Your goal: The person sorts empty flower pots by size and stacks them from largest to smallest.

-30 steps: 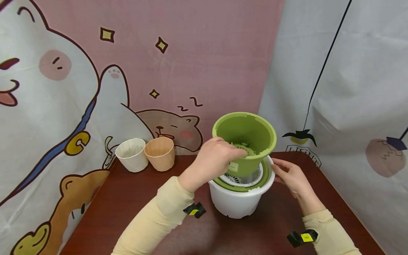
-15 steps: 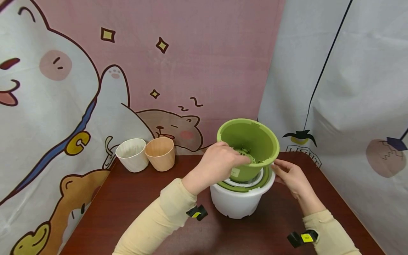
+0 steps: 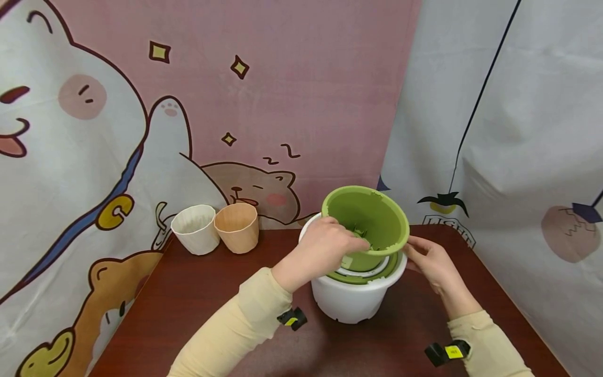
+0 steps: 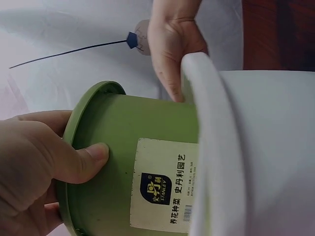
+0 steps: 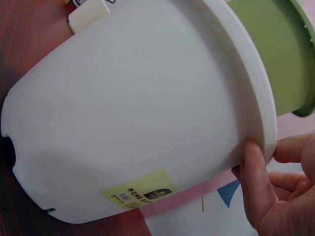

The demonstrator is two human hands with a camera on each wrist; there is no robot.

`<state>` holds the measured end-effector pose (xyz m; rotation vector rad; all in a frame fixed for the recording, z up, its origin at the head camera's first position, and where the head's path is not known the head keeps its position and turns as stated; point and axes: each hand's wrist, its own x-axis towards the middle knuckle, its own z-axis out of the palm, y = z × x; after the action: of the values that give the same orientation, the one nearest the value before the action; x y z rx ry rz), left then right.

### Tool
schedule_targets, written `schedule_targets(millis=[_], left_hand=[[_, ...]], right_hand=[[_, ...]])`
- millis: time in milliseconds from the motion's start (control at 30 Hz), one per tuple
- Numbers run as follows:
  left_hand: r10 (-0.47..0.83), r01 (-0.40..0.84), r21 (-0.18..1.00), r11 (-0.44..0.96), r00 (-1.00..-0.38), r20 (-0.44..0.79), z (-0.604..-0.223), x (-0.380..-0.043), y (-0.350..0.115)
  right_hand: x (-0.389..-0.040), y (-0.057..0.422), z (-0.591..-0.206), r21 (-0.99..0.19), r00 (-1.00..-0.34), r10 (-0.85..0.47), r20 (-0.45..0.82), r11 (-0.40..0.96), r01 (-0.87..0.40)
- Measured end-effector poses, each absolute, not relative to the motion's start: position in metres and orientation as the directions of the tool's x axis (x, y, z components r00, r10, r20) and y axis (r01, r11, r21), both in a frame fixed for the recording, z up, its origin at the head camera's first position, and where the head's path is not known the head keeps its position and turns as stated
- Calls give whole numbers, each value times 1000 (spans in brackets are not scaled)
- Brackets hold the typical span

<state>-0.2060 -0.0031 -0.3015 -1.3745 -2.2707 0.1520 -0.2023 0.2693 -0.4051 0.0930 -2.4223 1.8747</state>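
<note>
A green flowerpot [image 3: 360, 209] is partly inside the nested pots, its rim standing above them and tilted toward me. My left hand [image 3: 327, 246] pinches its near rim, the thumb pressing the outer wall beside a printed label [image 4: 162, 187] in the left wrist view. Below it, a large white flowerpot [image 3: 348, 301] stands upright on the table. Inside that sit another green pot [image 3: 363, 278] and a smaller white pot, of which only a strip of rim shows. My right hand [image 3: 431, 262] pinches the white flowerpot's right rim between thumb and fingers, as the right wrist view [image 5: 275, 191] shows.
A white faceted pot [image 3: 195, 230] and a peach faceted pot [image 3: 237, 229] stand side by side at the table's back left. The dark red tabletop [image 3: 226, 293] stretches in front of them. Cartoon-printed cloth [image 3: 301, 94] hangs close behind the table.
My left hand has lowered the green flowerpot deeper into the nested pots, covering more of the inner white pot. The right hand stays at the white flowerpot's rim.
</note>
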Motion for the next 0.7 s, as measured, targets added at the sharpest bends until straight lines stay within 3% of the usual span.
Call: schedule_targets(millis=[533, 700], left_hand=[[840, 804, -287, 521, -423, 340, -336, -213, -6], [835, 818, -259, 514, -406, 372, -346, -216, -10]], right_hand=[[-202, 269, -403, -965, -998, 15, 57, 257, -51], [-202, 269, -404, -962, -998, 19, 61, 266, -54]])
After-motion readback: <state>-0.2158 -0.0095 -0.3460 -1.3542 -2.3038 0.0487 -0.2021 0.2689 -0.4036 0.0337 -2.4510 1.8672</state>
